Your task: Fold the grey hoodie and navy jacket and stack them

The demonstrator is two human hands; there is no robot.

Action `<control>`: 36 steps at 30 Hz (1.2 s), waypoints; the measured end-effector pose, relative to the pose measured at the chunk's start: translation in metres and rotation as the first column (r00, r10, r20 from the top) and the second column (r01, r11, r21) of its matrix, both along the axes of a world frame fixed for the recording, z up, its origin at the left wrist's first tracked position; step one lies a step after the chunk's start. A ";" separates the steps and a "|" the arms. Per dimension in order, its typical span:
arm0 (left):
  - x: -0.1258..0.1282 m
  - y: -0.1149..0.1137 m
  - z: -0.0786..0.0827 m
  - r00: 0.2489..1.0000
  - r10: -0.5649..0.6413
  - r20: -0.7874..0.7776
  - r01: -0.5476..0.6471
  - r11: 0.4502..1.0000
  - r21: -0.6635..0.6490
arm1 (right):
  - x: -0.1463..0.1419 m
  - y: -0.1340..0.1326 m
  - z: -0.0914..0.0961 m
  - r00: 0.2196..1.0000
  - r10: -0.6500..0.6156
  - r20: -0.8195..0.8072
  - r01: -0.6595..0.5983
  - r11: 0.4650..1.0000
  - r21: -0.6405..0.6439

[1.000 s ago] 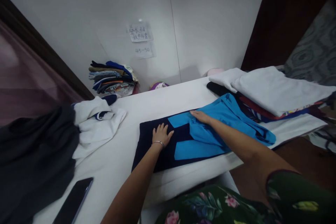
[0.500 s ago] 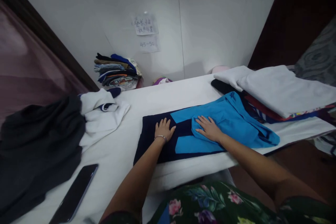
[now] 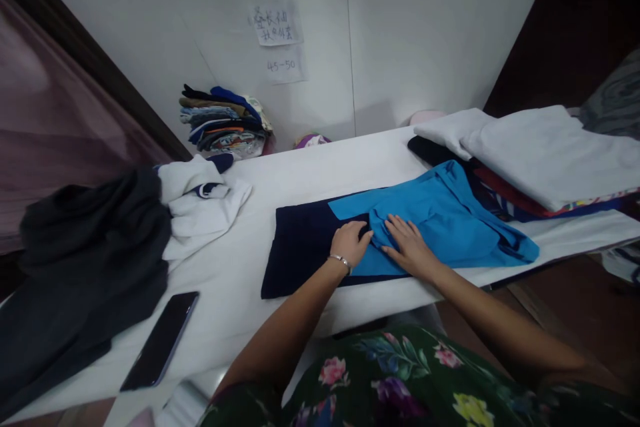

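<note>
A blue-and-navy top (image 3: 445, 227) lies partly folded on the white-covered table (image 3: 220, 280). Its navy part is on the left, its bright blue part on the right. My left hand (image 3: 350, 244), with a bracelet at the wrist, is at the edge where blue meets navy. Its fingers are curled and closed on the cloth there, the fingertips partly hidden. On the blue part beside it, my right hand (image 3: 411, 250) rests flat, fingers stretched out.
Dark grey clothing (image 3: 95, 247) and a white garment (image 3: 205, 213) lie on the left, near a phone (image 3: 163, 340). A clothes stack (image 3: 225, 120) stands by the wall. Folded white cloth (image 3: 545, 153) tops another pile at the right. Paper notes (image 3: 277, 27) hang on the wall.
My left hand has moved right from lying flat on the navy part to the blue edge, and its fingers have closed. My right hand stays on the blue cloth. The view has shifted slightly.
</note>
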State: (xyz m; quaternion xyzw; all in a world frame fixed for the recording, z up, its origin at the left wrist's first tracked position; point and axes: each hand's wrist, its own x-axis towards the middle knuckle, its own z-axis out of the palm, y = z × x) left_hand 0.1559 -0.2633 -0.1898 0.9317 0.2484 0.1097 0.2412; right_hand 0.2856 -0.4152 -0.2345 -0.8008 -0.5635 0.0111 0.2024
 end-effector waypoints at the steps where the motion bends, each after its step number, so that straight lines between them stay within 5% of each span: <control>1: 0.007 -0.001 -0.001 1.000 0.025 0.003 -0.025 0.998 -0.050 | -0.001 -0.003 -0.001 1.000 -0.014 0.017 0.014 0.999 0.030; 7: 0.040 0.011 -0.009 0.988 0.136 -0.067 -0.149 0.958 -0.246 | -0.003 -0.031 -0.002 0.998 -0.033 0.056 0.023 0.984 0.179; 15: 0.073 0.014 -0.013 0.956 0.236 -0.177 -0.260 0.958 -0.125 | -0.004 -0.034 -0.018 0.996 0.048 0.069 -0.059 0.986 0.159; 23: 0.074 0.019 -0.020 0.948 0.242 -0.209 -0.262 0.962 -0.074 | -0.007 -0.029 -0.010 0.996 0.084 0.032 -0.087 0.992 0.091; 27: 0.068 -0.003 -0.006 0.997 0.073 0.024 -0.076 0.988 0.131 | -0.008 -0.034 -0.016 0.994 0.112 -0.007 -0.109 0.980 0.165; 31: 0.072 -0.026 0.004 0.965 -0.261 0.011 0.243 0.915 0.323 | -0.009 -0.034 -0.021 0.996 0.093 0.012 -0.093 0.980 0.178; 36: 0.095 -0.019 -0.002 0.979 -0.123 -0.160 0.162 0.952 0.260 | -0.012 -0.033 -0.016 0.996 0.080 0.029 -0.083 0.985 0.151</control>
